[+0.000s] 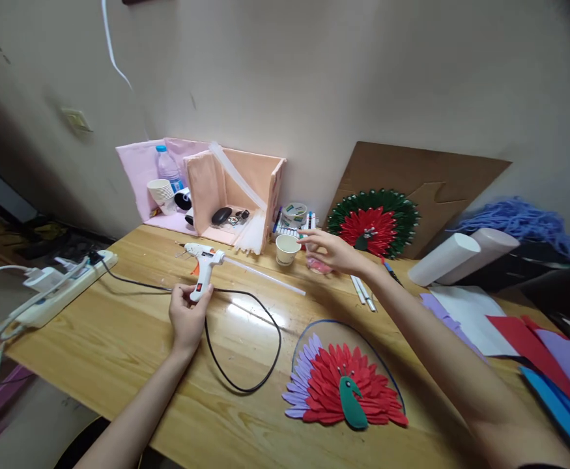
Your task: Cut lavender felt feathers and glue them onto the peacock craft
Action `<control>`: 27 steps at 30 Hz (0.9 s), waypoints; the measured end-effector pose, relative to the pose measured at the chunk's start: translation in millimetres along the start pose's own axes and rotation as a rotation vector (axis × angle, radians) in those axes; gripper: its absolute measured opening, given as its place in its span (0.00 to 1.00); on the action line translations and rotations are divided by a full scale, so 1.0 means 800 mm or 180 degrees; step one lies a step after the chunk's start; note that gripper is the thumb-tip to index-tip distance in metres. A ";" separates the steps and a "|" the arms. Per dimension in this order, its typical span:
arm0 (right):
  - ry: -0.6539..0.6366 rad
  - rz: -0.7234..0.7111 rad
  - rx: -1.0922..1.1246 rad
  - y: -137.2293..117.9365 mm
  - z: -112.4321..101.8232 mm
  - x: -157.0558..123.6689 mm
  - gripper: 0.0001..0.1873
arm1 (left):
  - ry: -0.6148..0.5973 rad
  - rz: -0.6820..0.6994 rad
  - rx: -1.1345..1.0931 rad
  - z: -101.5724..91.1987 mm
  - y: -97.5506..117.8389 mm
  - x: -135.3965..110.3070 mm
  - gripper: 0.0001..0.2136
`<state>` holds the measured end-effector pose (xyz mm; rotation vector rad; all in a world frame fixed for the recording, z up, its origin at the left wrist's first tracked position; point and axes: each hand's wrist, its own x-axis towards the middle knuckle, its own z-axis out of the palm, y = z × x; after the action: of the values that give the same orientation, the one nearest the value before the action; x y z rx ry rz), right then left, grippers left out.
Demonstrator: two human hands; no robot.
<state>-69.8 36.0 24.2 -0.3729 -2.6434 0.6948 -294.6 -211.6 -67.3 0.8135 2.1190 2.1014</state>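
My left hand (187, 314) grips the handle of a white glue gun (202, 266) that rests on the wooden table (118, 332), a long glue stick (265, 275) sticking out of its back. My right hand (336, 251) reaches to the far side, fingers curled over a small clear container with pink contents (318, 265), beside a paper cup (286, 249). A red, purple and green foam peacock (343, 387) lies near me on the table.
A power strip (55, 293) sits at the left edge, the gun's black cord (245, 339) looping across the table. A peach and pink box (226, 192) with oddments, a tape roll (294, 212), a finished peacock (373, 225), foam rolls (453, 257) and coloured sheets (548, 355) line the back and right.
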 end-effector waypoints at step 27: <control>-0.0809 0.0548 0.0925 -0.097 0.206 0.052 0.05 | -0.0764 0.0310 0.0549 -0.017 0.008 -0.007 0.08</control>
<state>-188.7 -83.7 -56.5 -0.4572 -2.7059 1.2382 -293.1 -226.3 -62.1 1.1458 2.1901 1.7717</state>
